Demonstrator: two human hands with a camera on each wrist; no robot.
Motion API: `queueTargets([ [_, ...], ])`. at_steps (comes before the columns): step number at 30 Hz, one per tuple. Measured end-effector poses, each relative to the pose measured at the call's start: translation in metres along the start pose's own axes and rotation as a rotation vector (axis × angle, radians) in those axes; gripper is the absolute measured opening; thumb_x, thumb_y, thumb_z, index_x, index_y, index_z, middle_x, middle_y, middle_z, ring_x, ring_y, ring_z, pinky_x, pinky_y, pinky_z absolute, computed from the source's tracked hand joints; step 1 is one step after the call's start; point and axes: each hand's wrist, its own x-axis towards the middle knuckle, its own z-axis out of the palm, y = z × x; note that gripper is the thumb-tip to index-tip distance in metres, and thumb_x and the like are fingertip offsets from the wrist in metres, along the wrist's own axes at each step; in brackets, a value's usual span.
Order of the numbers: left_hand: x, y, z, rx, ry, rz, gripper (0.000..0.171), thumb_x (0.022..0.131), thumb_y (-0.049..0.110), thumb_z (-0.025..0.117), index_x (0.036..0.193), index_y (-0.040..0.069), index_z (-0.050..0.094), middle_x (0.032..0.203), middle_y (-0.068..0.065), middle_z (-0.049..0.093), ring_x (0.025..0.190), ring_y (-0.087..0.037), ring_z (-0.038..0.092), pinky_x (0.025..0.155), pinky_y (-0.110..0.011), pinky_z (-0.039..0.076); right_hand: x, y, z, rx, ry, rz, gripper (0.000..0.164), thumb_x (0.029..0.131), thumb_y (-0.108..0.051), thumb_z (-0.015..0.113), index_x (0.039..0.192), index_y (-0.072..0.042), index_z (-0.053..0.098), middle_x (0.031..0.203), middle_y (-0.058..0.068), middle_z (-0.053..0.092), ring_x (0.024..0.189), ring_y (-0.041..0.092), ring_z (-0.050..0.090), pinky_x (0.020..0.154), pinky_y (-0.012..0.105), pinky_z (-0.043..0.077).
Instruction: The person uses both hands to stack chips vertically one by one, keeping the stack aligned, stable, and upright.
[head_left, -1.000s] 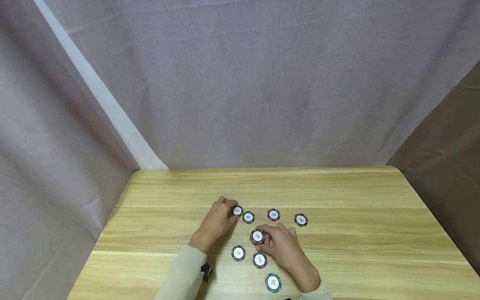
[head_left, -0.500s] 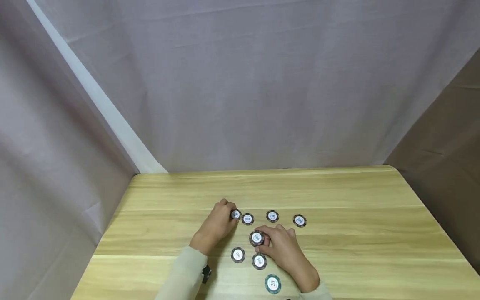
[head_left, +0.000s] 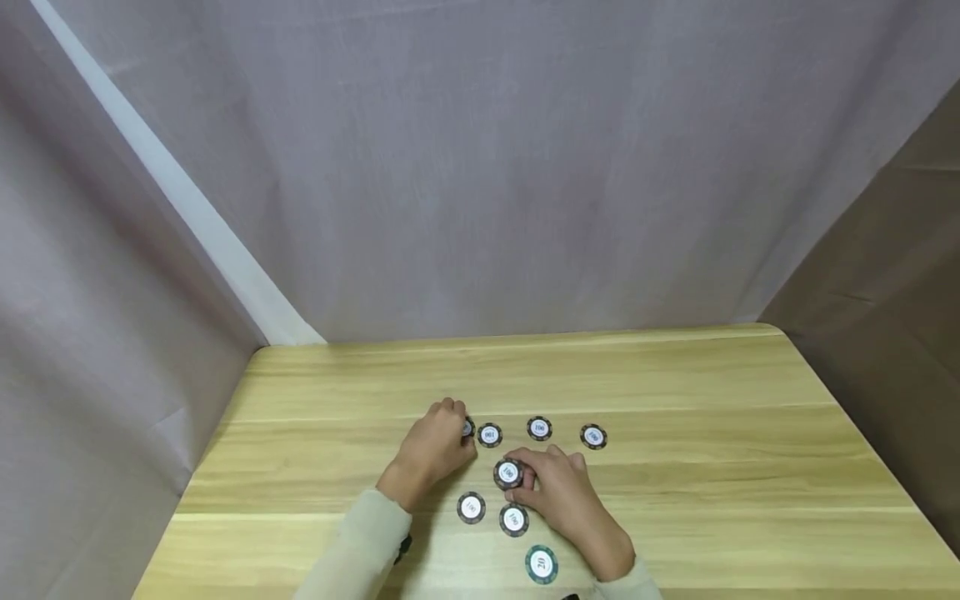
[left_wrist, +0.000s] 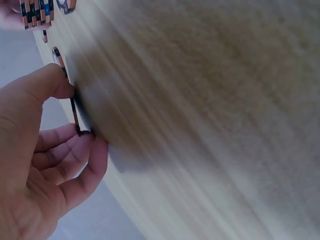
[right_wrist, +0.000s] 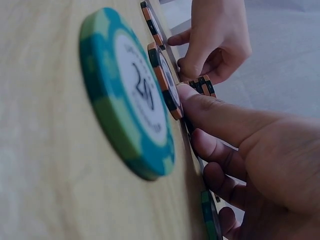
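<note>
My left hand [head_left: 435,442] pinches a black-and-brown poker chip [head_left: 468,427] at its edges. In the left wrist view, this poker chip [left_wrist: 75,114] shows as a thin edge between thumb and fingertips, close over the tabletop. My right hand [head_left: 562,492] grips a short stack of poker chips [head_left: 508,473] marked 100 from its right side. Seen from the left wrist, that stack [left_wrist: 36,13] has several layers. One flat poker chip [head_left: 490,435] marked 100 is right beside my left fingers, and another poker chip [head_left: 513,520] sits just below my right thumb.
A green poker chip [head_left: 542,564] marked 20 lies near the front. Dark chips marked 100 lie around: a left chip [head_left: 471,507], a back chip [head_left: 539,428] and a right chip [head_left: 593,437]. The wooden table [head_left: 712,467] has a grey curtain [head_left: 480,183] behind it.
The fingers of my left hand have moved over their poker chip and now hide more of it. My right hand keeps its grip on the stack. The head view has shifted slightly.
</note>
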Motion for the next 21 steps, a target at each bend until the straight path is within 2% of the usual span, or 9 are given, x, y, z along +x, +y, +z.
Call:
queueTargets([
  [3, 0.0, 0.002, 0.0, 0.036, 0.022, 0.01, 0.023, 0.082, 0.016, 0.074, 0.098, 0.002, 0.064, 0.091, -0.011, 0.061, 0.081, -0.024, 0.062, 0.067, -0.037, 0.062, 0.001, 0.0, 0.0, -0.005, -0.003, 0.001, 0.044, 0.075, -0.028, 0.094, 0.115, -0.025, 0.077, 0.066, -0.023, 0.049, 0.071, 0.003, 0.043, 0.074, 0.034, 0.029],
  [7, -0.004, 0.005, -0.001, 0.032, 0.052, 0.014, 0.014, 0.08, 0.015, 0.069, 0.09, 0.007, 0.064, 0.086, -0.008, 0.058, 0.076, -0.02, 0.056, 0.062, -0.035, 0.059, 0.001, 0.0, -0.001, -0.006, -0.009, 0.009, 0.044, 0.076, -0.029, 0.093, 0.116, -0.026, 0.077, 0.066, -0.023, 0.048, 0.071, 0.004, 0.043, 0.073, 0.033, 0.028],
  [10, -0.009, 0.008, -0.003, 0.03, 0.07, 0.032, 0.015, 0.079, 0.018, 0.069, 0.089, 0.007, 0.065, 0.086, -0.007, 0.057, 0.076, -0.018, 0.055, 0.06, -0.033, 0.058, 0.0, 0.0, -0.001, -0.008, -0.008, 0.014, 0.044, 0.076, -0.03, 0.093, 0.117, -0.027, 0.077, 0.066, -0.024, 0.048, 0.071, 0.004, 0.043, 0.073, 0.033, 0.027],
  [16, -0.016, 0.018, -0.012, 0.067, 0.098, 0.132, 0.023, 0.084, 0.024, 0.074, 0.096, 0.004, 0.068, 0.089, -0.007, 0.06, 0.077, -0.017, 0.058, 0.061, -0.029, 0.06, 0.001, -0.001, -0.001, -0.008, -0.002, 0.007, 0.043, 0.077, -0.03, 0.093, 0.116, -0.027, 0.077, 0.067, -0.024, 0.049, 0.073, 0.003, 0.042, 0.074, 0.033, 0.028],
  [21, -0.022, 0.029, -0.016, 0.04, 0.096, 0.2, 0.027, 0.088, 0.026, 0.076, 0.103, 0.003, 0.07, 0.093, -0.008, 0.061, 0.081, -0.016, 0.06, 0.065, -0.025, 0.059, 0.001, -0.001, -0.001, -0.014, -0.006, 0.008, 0.043, 0.077, -0.031, 0.093, 0.116, -0.027, 0.077, 0.067, -0.024, 0.048, 0.073, 0.004, 0.042, 0.074, 0.033, 0.027],
])
